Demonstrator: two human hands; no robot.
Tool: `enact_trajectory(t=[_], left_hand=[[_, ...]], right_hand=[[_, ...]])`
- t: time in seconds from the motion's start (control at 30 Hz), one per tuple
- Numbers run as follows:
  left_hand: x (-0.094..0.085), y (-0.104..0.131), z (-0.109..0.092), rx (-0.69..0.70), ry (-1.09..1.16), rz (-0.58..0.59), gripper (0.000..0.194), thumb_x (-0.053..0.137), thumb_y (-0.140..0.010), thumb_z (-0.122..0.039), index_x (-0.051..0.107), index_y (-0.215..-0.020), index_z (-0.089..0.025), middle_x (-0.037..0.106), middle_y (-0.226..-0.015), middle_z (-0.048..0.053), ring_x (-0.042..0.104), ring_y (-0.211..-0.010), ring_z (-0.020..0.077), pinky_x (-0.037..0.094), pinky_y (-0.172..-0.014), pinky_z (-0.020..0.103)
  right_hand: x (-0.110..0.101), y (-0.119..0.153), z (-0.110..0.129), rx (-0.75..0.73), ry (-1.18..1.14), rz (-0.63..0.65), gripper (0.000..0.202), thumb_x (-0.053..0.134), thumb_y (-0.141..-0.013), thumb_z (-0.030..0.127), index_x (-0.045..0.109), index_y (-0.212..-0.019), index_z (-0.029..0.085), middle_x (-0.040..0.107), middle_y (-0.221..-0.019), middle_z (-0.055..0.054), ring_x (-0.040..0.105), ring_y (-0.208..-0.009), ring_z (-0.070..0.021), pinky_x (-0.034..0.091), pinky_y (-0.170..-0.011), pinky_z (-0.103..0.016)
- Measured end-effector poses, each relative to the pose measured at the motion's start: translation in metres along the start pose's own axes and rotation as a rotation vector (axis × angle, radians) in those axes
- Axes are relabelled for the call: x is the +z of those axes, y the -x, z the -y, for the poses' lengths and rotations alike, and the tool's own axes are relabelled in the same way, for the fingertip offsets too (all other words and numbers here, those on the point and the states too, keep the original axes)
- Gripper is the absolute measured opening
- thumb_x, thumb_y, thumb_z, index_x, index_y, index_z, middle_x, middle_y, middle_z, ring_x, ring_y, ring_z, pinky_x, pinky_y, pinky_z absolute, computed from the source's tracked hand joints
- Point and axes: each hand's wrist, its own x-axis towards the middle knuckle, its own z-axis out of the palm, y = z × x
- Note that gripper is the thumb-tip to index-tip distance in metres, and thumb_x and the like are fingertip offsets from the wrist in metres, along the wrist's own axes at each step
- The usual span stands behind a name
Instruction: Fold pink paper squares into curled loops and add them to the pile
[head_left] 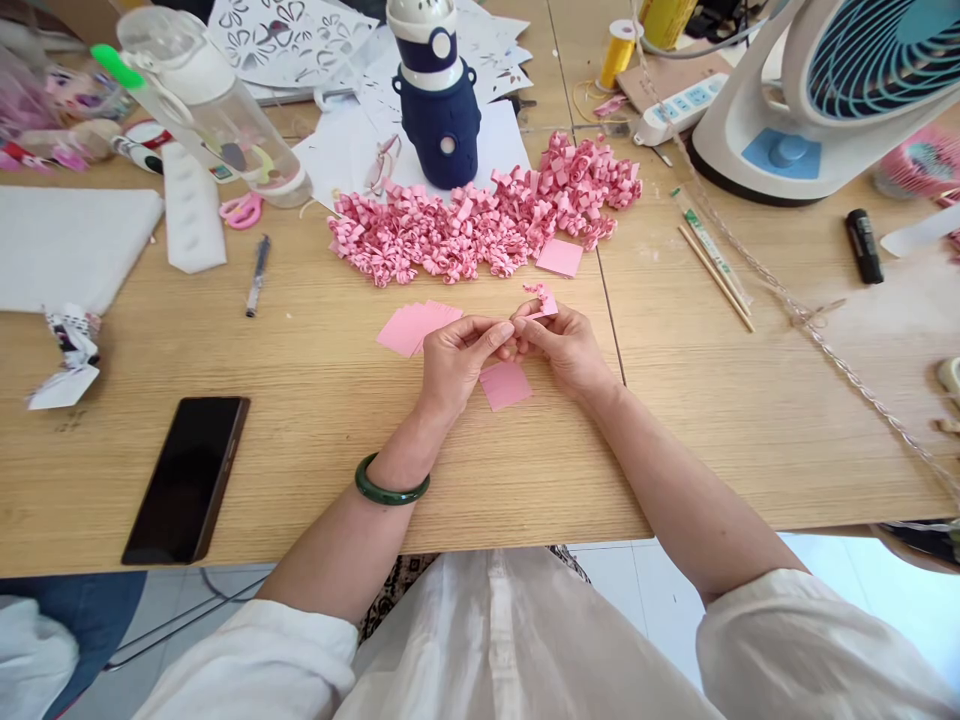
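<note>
Both hands meet above the middle of the table, fingertips pinched together. Between the fingers of my right hand (pixel 568 345) is a pink paper piece (pixel 543 302) with a curled, fringed edge standing up. My left hand (pixel 463 362) is closed too, its thumb and forefinger pressed on the near end of that paper; the exact grip is partly hidden. Under the hands lies a pink paper square (pixel 505 386). Left of them is a fanned stack of pink paper (pixel 415 327). Beyond, a long heap of curled pink paper flowers (pixel 457 235) stretches across, with another pink square stack (pixel 560 257) beside it.
A dark blue bottle (pixel 439 120) stands behind the heap. To the left are a clear bottle (pixel 247 140), a pen (pixel 258 276) and a phone (pixel 186 480). On the right, a fan (pixel 787 150), wooden sticks (pixel 716 275), a twisted cord (pixel 780 285) and a black marker (pixel 864 246).
</note>
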Motion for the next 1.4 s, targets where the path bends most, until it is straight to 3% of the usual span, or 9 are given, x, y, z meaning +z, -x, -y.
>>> enact_trajectory(t=[0.43, 0.63, 0.87, 1.13, 1.27, 1.4], left_hand=[[-0.003, 0.000, 0.010, 0.101, -0.164, -0.105, 0.020, 0.080, -0.077, -0.038, 0.076, -0.076, -0.018, 0.072, -0.067, -0.001, 0.064, -0.057, 0.0090, 0.054, -0.059, 0.021], [-0.005, 0.002, 0.012, 0.046, -0.172, -0.074, 0.021, 0.073, -0.086, -0.039, 0.078, -0.082, -0.019, 0.076, -0.076, 0.002, 0.067, -0.062, 0.0108, 0.057, -0.066, 0.024], [-0.002, 0.001, 0.010, 0.013, -0.123, -0.101, 0.013, 0.080, -0.076, -0.029, 0.078, -0.083, -0.018, 0.077, -0.077, 0.001, 0.070, -0.061, 0.0114, 0.058, -0.064, 0.023], [-0.002, 0.002, 0.011, 0.028, -0.172, -0.133, 0.008, 0.076, -0.076, -0.025, 0.073, -0.078, -0.017, 0.075, -0.074, 0.000, 0.070, -0.063, 0.0113, 0.058, -0.063, 0.022], [-0.002, 0.002, 0.012, 0.081, -0.277, -0.189, 0.007, 0.073, -0.077, -0.024, 0.071, -0.077, -0.017, 0.074, -0.074, 0.000, 0.069, -0.063, 0.0119, 0.058, -0.064, 0.024], [-0.002, 0.004, 0.013, 0.201, -0.437, -0.271, 0.004, 0.071, -0.079, -0.022, 0.071, -0.077, -0.019, 0.072, -0.072, -0.001, 0.066, -0.063, 0.0113, 0.055, -0.063, 0.024]], right_hand=[[0.001, 0.000, -0.004, -0.034, 0.092, -0.033, 0.029, 0.083, -0.074, 0.040, 0.066, -0.082, 0.016, 0.064, -0.068, 0.003, 0.058, -0.057, -0.0081, 0.051, -0.058, -0.023], [0.000, 0.000, -0.004, -0.052, 0.126, -0.109, 0.022, 0.079, -0.077, 0.034, 0.065, -0.080, 0.017, 0.065, -0.069, 0.002, 0.057, -0.055, -0.0078, 0.052, -0.058, -0.024], [0.001, -0.001, -0.004, -0.047, 0.170, -0.127, 0.028, 0.081, -0.073, 0.039, 0.063, -0.077, 0.017, 0.063, -0.068, 0.003, 0.055, -0.055, -0.0076, 0.051, -0.057, -0.023], [0.005, 0.001, -0.002, -0.051, 0.203, -0.116, 0.029, 0.083, -0.069, 0.038, 0.066, -0.075, 0.016, 0.064, -0.068, 0.002, 0.055, -0.055, -0.0075, 0.051, -0.054, -0.022], [0.009, 0.003, -0.006, -0.062, 0.214, -0.142, 0.025, 0.082, -0.070, 0.036, 0.069, -0.076, 0.017, 0.068, -0.071, 0.001, 0.056, -0.056, -0.0083, 0.051, -0.054, -0.023], [0.016, 0.006, -0.013, -0.125, 0.259, -0.182, 0.015, 0.076, -0.077, 0.032, 0.074, -0.083, 0.018, 0.072, -0.080, -0.001, 0.059, -0.062, -0.0097, 0.052, -0.060, -0.024]])
